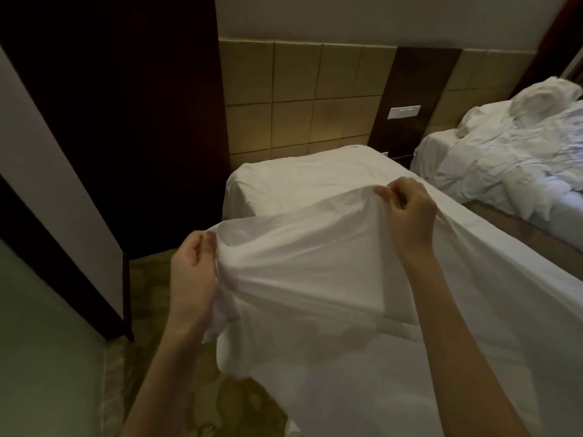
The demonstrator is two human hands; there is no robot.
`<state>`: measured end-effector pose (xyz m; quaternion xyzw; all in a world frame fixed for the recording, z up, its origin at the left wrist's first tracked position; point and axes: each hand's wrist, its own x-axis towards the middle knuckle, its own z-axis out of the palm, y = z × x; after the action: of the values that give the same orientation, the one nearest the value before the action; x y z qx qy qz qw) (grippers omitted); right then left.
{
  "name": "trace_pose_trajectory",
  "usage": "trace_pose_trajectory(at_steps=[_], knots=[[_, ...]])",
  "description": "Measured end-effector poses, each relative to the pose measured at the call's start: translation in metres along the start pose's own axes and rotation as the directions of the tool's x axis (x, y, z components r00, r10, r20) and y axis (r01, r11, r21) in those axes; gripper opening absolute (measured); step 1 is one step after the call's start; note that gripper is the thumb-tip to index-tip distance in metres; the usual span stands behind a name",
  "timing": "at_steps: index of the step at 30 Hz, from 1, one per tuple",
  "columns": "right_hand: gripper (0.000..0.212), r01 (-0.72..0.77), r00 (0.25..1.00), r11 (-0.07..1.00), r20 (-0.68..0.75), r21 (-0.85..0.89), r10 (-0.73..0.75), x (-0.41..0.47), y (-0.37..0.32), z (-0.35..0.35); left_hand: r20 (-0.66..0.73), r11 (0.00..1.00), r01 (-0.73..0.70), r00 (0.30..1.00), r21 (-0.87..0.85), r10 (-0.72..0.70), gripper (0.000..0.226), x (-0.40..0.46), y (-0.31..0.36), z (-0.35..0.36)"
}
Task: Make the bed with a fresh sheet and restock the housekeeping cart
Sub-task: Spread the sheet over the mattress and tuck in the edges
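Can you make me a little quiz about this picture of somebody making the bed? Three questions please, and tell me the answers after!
1. True or false: both hands grip the white sheet.
2. Which hand is nearer the tiled wall? A) the left hand B) the right hand
3. Fill in the word: the second bed, on the right, is covered in ______ white bedding.

Key
1. True: each hand pinches the sheet's raised edge above the near bed.
2. B: the right hand reaches further up the bed.
3. Rumpled: the bedding lies in a crumpled heap, not smoothed out.
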<state>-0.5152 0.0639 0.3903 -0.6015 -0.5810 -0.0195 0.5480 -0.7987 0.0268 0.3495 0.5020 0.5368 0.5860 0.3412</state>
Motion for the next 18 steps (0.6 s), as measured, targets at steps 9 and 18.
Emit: trace_pose_trajectory(at_steps=[9, 18], knots=[[0.029, -0.075, 0.888, 0.994, 0.448, -0.080, 0.103, -0.031, 0.136, 0.140, -0.091, 0.888, 0.439, 0.898, 0.139, -0.430, 0.029, 0.036, -0.181, 0.029], [0.030, -0.025, 0.787, 0.983, 0.602, -0.182, 0.131, -0.048, 0.332, 0.284, -0.151, 0.807, 0.555, 0.832, 0.204, -0.534, 0.025, 0.108, -0.398, 0.123]])
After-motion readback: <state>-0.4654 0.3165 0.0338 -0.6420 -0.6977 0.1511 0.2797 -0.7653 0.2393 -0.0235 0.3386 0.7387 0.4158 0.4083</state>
